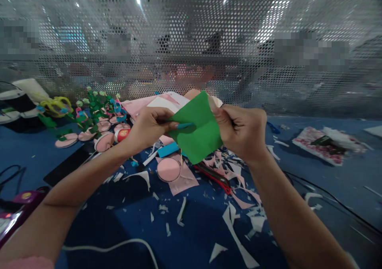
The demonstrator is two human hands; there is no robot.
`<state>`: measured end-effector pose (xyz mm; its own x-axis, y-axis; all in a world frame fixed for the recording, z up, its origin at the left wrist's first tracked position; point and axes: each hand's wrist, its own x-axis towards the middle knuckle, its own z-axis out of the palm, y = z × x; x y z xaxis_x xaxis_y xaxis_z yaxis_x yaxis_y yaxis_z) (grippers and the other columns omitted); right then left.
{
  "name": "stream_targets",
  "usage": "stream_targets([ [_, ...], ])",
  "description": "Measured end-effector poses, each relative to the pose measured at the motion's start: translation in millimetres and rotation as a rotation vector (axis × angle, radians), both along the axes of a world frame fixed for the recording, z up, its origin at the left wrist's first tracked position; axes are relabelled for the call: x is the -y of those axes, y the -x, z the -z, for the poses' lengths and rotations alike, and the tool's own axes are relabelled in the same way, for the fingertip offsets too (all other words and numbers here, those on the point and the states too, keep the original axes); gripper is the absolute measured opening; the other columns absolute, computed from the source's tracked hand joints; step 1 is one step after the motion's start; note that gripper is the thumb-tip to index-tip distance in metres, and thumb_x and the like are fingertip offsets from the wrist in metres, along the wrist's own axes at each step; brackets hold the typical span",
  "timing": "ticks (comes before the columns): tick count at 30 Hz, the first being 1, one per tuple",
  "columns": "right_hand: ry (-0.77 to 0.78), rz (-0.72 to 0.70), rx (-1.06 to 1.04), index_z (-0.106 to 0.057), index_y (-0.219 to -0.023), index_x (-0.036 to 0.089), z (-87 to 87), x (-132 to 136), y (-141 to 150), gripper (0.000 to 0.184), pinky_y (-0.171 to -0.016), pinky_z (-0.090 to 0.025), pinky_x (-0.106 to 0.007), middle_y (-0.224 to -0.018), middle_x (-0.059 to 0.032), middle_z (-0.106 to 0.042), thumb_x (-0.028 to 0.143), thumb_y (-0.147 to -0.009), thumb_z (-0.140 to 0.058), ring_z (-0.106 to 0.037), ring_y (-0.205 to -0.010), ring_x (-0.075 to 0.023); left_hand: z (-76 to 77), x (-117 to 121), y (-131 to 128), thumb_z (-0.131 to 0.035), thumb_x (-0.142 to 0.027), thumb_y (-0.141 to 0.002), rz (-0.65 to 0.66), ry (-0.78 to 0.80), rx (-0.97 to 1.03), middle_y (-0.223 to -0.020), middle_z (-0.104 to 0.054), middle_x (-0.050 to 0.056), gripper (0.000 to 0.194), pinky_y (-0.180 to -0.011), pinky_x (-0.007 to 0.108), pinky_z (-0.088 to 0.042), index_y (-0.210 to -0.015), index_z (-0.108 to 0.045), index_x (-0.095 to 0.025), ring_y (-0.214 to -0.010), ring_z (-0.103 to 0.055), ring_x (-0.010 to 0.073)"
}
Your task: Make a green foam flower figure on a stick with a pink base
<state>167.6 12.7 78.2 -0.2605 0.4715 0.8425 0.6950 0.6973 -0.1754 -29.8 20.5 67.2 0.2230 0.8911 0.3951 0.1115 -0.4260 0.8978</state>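
Note:
A sheet of green paper [198, 135] is held up in front of me, with a faint crease across its middle. My left hand [152, 125] pinches its left edge between thumb and fingers. From under that thumb a narrow blue strip [185, 125] lies across the green face; whether it is paper I cannot tell. My right hand [243, 127] is closed on the sheet's upper right edge, thumb in front. Below the sheet are a round pink disc [168, 169], a blue block-like piece [168, 150] and a red-and-black tool [213, 176], partly covered.
White and pink paper scraps [235, 237] litter the blue table [125, 217]. Small paper flowers on pink round bases [66, 140] crowd the left, near yellow-handled scissors [56, 106]. A white cable [119, 245] runs in front. A perforated metal panel [185, 30] stands behind.

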Motion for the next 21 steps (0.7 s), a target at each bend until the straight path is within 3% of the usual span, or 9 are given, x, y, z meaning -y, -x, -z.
stream_targets([
  [4,-0.048,-0.005,-0.06,-0.023,-0.05,0.021,1.8,1,2,0.041,-0.044,-0.018,-0.027,-0.044,0.0053,-0.021,0.026,-0.085,-0.044,-0.02,-0.04,-0.0069,3.1,-3,-1,-0.081,-0.039,-0.05,-0.033,0.023,0.116,-0.063,-0.068,0.003,0.035,-0.055,0.025,-0.055,-0.065,-0.065,-0.013,-0.062,-0.067,0.0167],
  [8,-0.097,0.065,-0.076,-0.02,-0.051,0.021,3.7,2,3,0.043,-0.043,-0.018,-0.027,-0.044,0.0056,-0.018,0.028,-0.087,-0.042,-0.017,-0.041,-0.0065,4.1,-5,-2,-0.081,-0.043,-0.049,-0.026,0.117,0.234,-0.066,-0.07,0.003,0.039,-0.061,0.027,-0.057,-0.066,-0.063,-0.012,-0.064,-0.067,0.0164],
  [15,-0.185,0.151,-0.068,-0.017,-0.052,0.021,5.2,4,5,0.043,-0.043,-0.018,-0.027,-0.045,0.0056,-0.016,0.029,-0.088,-0.04,-0.015,-0.041,-0.0065,4.3,-9,-3,-0.085,-0.031,-0.042,0.016,0.277,0.394,-0.062,-0.068,0.0,0.039,-0.062,0.026,-0.057,-0.066,-0.061,-0.013,-0.058,-0.065,0.0124],
  [21,-0.196,0.195,-0.052,-0.019,-0.052,0.021,8.3,3,8,0.043,-0.042,-0.019,-0.027,-0.043,0.0054,-0.018,0.031,-0.089,-0.037,-0.018,-0.04,-0.0068,8.2,-12,-1,-0.084,-0.035,-0.045,-0.01,0.182,0.407,-0.059,-0.064,-0.003,0.041,-0.059,0.024,-0.054,-0.072,-0.06,-0.013,-0.056,-0.063,0.0101],
])
